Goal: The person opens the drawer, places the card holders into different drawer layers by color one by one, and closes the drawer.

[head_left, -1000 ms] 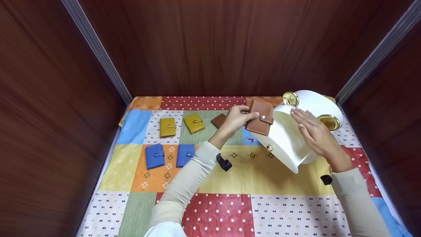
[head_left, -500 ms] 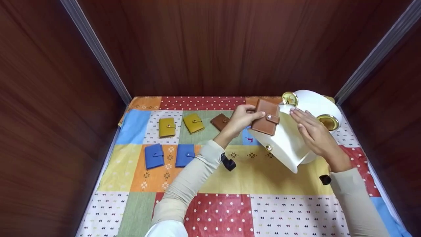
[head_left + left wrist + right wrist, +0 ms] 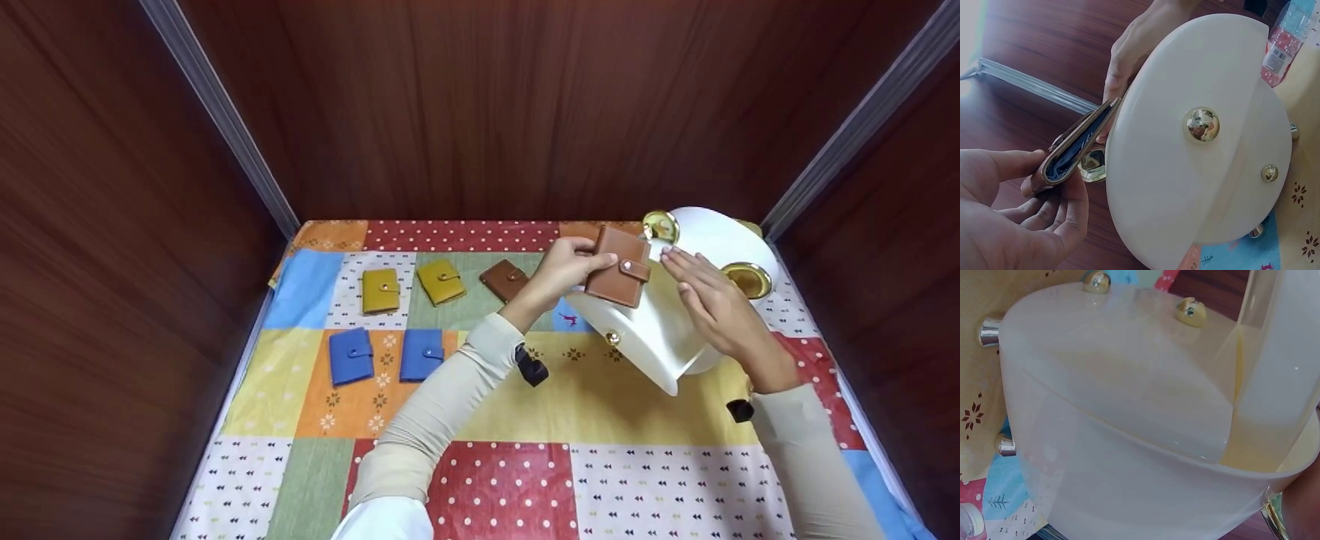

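Note:
My left hand [image 3: 564, 268] pinches a tan snap wallet [image 3: 619, 266] by its edge, holding it in the air against the raised lid of a white round box [image 3: 667, 330]. In the left wrist view the wallet [image 3: 1075, 146] sits edge-on beside the lid [image 3: 1185, 185], with my fingers [image 3: 1044, 225] curled under it. My right hand [image 3: 712, 300] lies with straight fingers on the box's lid, near its gold knobs [image 3: 750, 277]. The right wrist view is filled by the white box [image 3: 1129, 439].
On the patchwork cloth [image 3: 585, 405] lie two yellow wallets [image 3: 381, 290], two blue wallets [image 3: 351, 355] and a dark brown wallet [image 3: 504, 279]. Dark wooden walls [image 3: 510, 105] close in the back and both sides.
My left hand has carried the tan wallet to the right and a little up, closer to the box's opening. The right hand and box have hardly moved.

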### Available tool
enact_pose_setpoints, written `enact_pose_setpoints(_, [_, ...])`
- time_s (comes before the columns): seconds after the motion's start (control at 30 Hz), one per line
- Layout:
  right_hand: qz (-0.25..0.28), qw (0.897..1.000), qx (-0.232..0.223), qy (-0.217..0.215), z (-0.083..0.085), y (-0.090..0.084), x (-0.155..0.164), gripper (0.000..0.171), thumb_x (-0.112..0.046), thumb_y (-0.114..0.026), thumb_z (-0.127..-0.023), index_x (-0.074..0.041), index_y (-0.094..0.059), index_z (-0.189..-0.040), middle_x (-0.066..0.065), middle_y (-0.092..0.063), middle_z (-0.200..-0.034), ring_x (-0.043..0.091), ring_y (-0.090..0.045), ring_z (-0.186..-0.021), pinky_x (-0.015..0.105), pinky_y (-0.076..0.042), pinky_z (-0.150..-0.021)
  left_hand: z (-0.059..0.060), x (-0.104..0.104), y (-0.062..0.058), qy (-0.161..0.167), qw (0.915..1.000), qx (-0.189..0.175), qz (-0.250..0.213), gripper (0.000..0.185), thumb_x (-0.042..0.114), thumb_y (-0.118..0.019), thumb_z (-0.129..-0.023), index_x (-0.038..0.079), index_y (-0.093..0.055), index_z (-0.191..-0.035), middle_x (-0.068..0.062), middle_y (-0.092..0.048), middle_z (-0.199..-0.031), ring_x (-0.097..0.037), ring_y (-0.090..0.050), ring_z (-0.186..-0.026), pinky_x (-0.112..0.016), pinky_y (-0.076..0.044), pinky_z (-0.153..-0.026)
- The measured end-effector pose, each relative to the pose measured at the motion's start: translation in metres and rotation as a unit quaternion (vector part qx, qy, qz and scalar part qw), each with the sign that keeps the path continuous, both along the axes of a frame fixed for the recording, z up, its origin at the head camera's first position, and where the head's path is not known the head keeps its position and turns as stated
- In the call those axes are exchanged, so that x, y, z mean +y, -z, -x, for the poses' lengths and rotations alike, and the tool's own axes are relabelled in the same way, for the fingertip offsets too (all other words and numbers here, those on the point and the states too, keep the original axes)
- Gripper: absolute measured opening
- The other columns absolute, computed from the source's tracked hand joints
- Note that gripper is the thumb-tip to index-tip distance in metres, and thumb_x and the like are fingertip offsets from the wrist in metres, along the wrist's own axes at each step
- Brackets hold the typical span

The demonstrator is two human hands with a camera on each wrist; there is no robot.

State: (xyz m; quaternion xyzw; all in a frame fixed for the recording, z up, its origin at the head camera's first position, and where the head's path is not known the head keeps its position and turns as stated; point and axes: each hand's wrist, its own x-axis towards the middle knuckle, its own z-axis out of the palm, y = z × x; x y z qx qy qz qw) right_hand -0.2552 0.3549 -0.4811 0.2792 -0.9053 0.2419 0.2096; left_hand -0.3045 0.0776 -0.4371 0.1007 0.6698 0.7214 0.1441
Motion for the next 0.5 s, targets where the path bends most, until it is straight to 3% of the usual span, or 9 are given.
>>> enact_pose_setpoints(0.5, [0.006,1.0,0.002,0.001,0.0002,-0.0002,-0.0008,0.045,-0.005,-0.047,-0.109,-0.006,-0.056,-0.153,0.014,-0.054,-0.16,0.04,-0.049,-0.15,0.033,-0.02,-0.134,0.0012,0.0103,0.0037,-0.007,0.9995,0.013,0.027,0.029,0.01,-0.075,-0.099,-0.01,-0.072,-0.12,-0.023,-0.077,-0.106,-0.024,-0.076,-0.085,-0.03,-0.064,-0.074])
